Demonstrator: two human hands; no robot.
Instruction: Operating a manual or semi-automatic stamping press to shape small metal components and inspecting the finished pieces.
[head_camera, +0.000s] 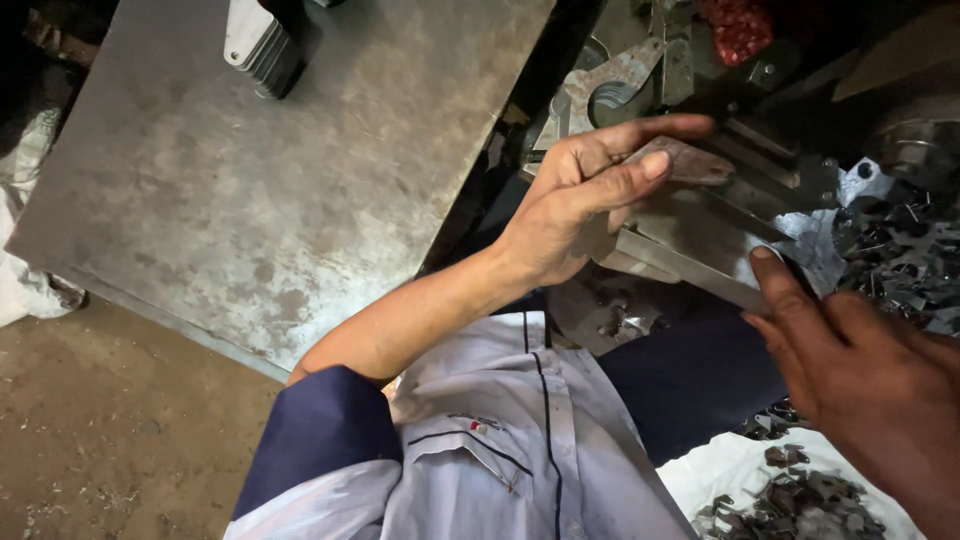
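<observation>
While my left arm reaches out from the white-and-navy work shirt (480, 440), the broad grey steel worktop (260, 170) lies off to my left, its face scuffed, blotched with rust-brown patches and dull in the light. A short stack of pale cut metal plates (258, 45) sits on its far edge, well apart from my hands.

Ahead and to the right stands the dark, oily press machine (760, 130), all hard edges and bolted blocks; a slanted grey steel ledge (690, 265) runs across its front. Past it, a heap of small dark stamped metal offcuts (900, 250), jagged and glinting, and more of the same on a white cloth sack (740, 470) near my lap.

My left hand (570, 215) is closed on a flat brown metal blank with a rounded end (690, 162), thumb on top, forefinger stretched along its far edge, holding it just above the machine's bed. Thin, stiff, slightly rusty surface.

My right hand (850, 370) is open, fingers loose, forefinger tip touching the lower end of the slanted ledge; it holds nothing.

Judgement: I am at the feeding step, blank in hand and not yet seated. The next move looks to call for sliding it flat and square into the tooling, fingers kept clear of the edges.
</observation>
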